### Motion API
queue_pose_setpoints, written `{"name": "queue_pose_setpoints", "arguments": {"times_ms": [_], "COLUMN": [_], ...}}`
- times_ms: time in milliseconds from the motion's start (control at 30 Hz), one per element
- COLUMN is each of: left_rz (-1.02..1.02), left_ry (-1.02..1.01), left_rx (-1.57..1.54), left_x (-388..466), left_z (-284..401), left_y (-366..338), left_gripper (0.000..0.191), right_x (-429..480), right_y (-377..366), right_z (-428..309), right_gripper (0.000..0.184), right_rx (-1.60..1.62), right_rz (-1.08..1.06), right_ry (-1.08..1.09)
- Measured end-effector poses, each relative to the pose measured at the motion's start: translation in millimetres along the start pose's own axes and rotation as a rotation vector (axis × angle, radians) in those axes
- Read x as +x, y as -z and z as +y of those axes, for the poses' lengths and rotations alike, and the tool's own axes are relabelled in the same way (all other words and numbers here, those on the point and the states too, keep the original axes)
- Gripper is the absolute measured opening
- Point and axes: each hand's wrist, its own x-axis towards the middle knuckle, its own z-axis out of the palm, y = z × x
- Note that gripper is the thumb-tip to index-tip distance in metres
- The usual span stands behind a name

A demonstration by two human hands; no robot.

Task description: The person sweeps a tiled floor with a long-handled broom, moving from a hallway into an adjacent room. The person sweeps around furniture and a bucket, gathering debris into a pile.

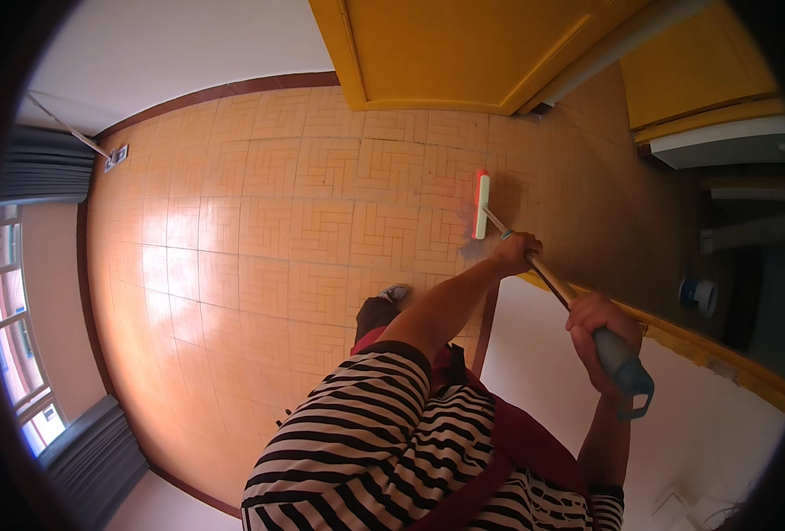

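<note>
My left hand [517, 253] is closed around the lower part of a long metal handle, just above a teal collar. Farther up, my right hand [603, 328] grips the same handle beside its grey-teal end grip, which has a hanging loop. At the far end is a floor brush [481, 204] with a pale green head and red-pink bristles, resting on the tiled floor [319, 229]. A dark smudge shows on the tiles beside the brush. One patterned shoe [394, 293] is visible below my left forearm.
A yellow door [439, 53] stands at the top, beside a doorway to a darker area holding a white container [698, 296]. A flat mop [116, 158] leans in the far left corner by grey curtains [50, 166]. A white wall [558, 345] lies close on my right.
</note>
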Motion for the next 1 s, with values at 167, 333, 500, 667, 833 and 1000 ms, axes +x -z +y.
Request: {"name": "queue_pose_setpoints", "arguments": {"times_ms": [167, 333, 500, 667, 833, 1000], "left_rz": [-0.027, 0.022, 0.201, 0.378, 0.296, 0.225], "left_ry": [-0.066, 0.199, 0.367, 0.199, 0.119, -0.016], "left_rx": [0.126, 0.247, 0.428, 0.291, 0.17, 0.074], "left_x": [8.4, -76.1, -183.4, -164.1, -51.6, 11.8], "left_z": [45.0, 54.1, 25.9, 20.0, 18.7, 26.0], "left_y": [-6.3, 29.4, 59.0, 2.4, -80.7, -93.0], "left_gripper": [0.018, 0.017, 0.014, 0.014, 0.017, 0.013], "right_x": [-30.5, -57.5, -59.0, -61.2, -60.2, -58.8], "right_y": [42.9, 55.3, 16.3, 30.4, 93.5, 92.4], "right_z": [-10.7, 24.6, 91.6, 88.9, 59.0, 35.6], "right_gripper": [0.024, 0.03, 0.017, 0.014, 0.021, 0.029], "right_rx": [0.036, 0.431, 0.767, 0.656, 0.384, 0.232], "right_rz": [0.252, 0.213, -0.015, -0.113, 0.067, 0.228], "right_ry": [0.095, 0.065, -0.073, -0.059, 0.01, 0.061]}}
